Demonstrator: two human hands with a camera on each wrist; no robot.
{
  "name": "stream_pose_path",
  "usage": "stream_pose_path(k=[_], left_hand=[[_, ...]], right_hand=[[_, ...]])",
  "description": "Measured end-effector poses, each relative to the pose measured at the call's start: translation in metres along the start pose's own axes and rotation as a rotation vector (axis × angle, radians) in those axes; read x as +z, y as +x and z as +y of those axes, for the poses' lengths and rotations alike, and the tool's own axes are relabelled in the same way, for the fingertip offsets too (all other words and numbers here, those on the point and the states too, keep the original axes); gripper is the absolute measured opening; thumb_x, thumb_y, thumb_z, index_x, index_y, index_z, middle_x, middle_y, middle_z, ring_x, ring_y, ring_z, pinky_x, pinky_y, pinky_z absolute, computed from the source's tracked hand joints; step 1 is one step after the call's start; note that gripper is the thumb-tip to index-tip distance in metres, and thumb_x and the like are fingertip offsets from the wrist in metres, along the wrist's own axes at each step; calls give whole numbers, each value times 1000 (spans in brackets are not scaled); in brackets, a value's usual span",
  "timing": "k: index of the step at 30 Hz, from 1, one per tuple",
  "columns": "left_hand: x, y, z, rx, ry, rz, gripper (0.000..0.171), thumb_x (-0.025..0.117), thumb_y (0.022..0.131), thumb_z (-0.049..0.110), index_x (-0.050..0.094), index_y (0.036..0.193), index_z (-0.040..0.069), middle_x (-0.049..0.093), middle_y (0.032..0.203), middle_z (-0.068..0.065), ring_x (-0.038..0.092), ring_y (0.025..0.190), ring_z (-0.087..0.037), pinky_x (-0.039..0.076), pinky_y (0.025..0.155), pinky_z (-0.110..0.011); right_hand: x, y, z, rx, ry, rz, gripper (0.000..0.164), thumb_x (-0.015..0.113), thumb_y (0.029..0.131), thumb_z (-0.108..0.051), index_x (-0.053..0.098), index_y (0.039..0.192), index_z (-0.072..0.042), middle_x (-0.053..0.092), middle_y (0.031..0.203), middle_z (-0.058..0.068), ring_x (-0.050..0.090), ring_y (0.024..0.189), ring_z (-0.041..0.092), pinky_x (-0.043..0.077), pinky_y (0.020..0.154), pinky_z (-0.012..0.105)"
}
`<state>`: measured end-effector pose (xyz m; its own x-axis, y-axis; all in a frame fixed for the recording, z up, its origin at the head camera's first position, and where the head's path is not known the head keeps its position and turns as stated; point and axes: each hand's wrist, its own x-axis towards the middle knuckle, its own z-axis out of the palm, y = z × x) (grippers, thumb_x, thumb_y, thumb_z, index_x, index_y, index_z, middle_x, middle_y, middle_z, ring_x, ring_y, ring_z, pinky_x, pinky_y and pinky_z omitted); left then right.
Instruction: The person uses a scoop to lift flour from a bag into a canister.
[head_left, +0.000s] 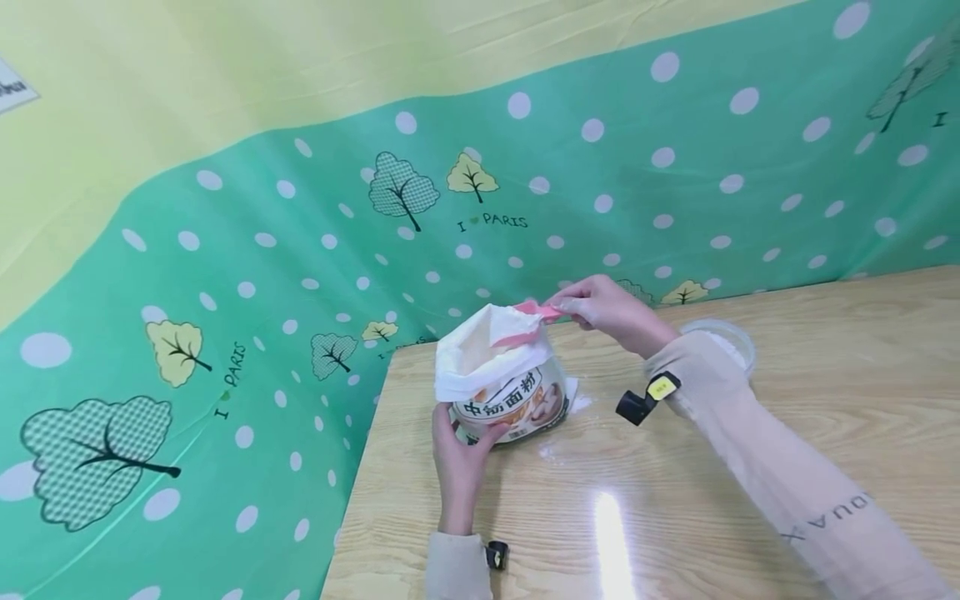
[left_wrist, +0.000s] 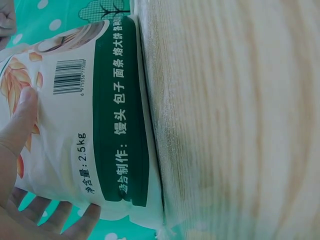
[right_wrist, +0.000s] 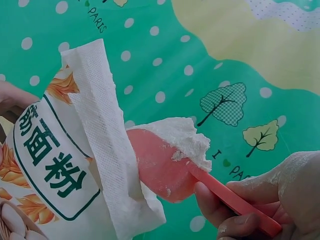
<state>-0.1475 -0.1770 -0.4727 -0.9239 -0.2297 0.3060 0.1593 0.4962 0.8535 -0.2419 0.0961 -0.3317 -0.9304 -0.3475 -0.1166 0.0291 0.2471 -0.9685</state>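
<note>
A white flour bag point(head_left: 517, 400) stands on the table with its top folded open, its front printed with large characters. My left hand point(head_left: 459, 450) grips the bag's lower left side; in the left wrist view the thumb lies on the front and the fingers point(left_wrist: 60, 220) reach round the edge. My right hand point(head_left: 600, 308) holds a pink scoop point(right_wrist: 165, 165) by its handle at the bag's mouth. White flour point(right_wrist: 180, 135) is heaped on the scoop, whose front end is partly hidden behind the bag's folded rim. Flour dusts the right thumb.
A clear bowl point(head_left: 741, 340) with white powder stands right of the bag, partly behind the right sleeve. Spilled flour point(head_left: 581, 403) marks the wooden table point(head_left: 540, 517) beside the bag. A green patterned cloth point(head_left: 570, 208) hangs close behind the table.
</note>
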Motion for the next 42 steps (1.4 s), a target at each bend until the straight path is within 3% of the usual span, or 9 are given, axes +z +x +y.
stream_pose_path(k=[2,3,4,6,22,31,42], left_hand=[[0,0,0,-3,0,1,87,89,67,43,46,139,20,53,135,3,48,130,-18,43,113,-43],[0,0,1,0,-1,4,87,89,66,43,46,139,19,53,135,2,48,130,-19,43,113,-43],[0,0,1,1,-1,6,88,89,66,42,46,138,19,53,135,2,48,130,-19,43,113,-43],[0,0,1,-2,0,4,87,89,66,42,46,138,19,53,135,2,47,130,-19,43,113,-43],[0,0,4,-17,-7,9,82,91,67,32,48,135,16,54,132,0,48,130,-21,42,114,-45],[0,0,2,-24,9,0,84,90,68,36,46,137,18,53,134,2,46,132,-19,41,115,-44],[0,-1,2,-17,9,5,84,91,67,37,47,136,18,54,134,1,47,131,-21,42,114,-46]], right_hand=[[-2,-1,1,4,0,4,34,47,105,-14,61,131,2,64,116,17,36,59,13,35,59,24],[-3,-2,2,4,-1,5,34,47,105,-14,60,131,2,64,96,11,32,56,11,34,58,25],[-4,-3,2,3,1,7,34,46,105,-14,60,131,2,57,79,5,32,57,11,33,58,25],[-6,-5,4,4,4,13,34,46,104,-14,60,131,2,37,64,-2,33,58,12,32,57,24],[-24,-18,15,11,39,42,35,46,104,-12,58,131,7,40,73,-2,36,64,11,33,57,21],[-38,-28,27,28,-2,71,33,46,104,-13,59,127,7,39,74,-1,37,66,12,34,60,23],[-51,-39,41,-18,27,83,33,45,104,-11,57,125,12,37,74,-2,35,64,11,32,58,22]])
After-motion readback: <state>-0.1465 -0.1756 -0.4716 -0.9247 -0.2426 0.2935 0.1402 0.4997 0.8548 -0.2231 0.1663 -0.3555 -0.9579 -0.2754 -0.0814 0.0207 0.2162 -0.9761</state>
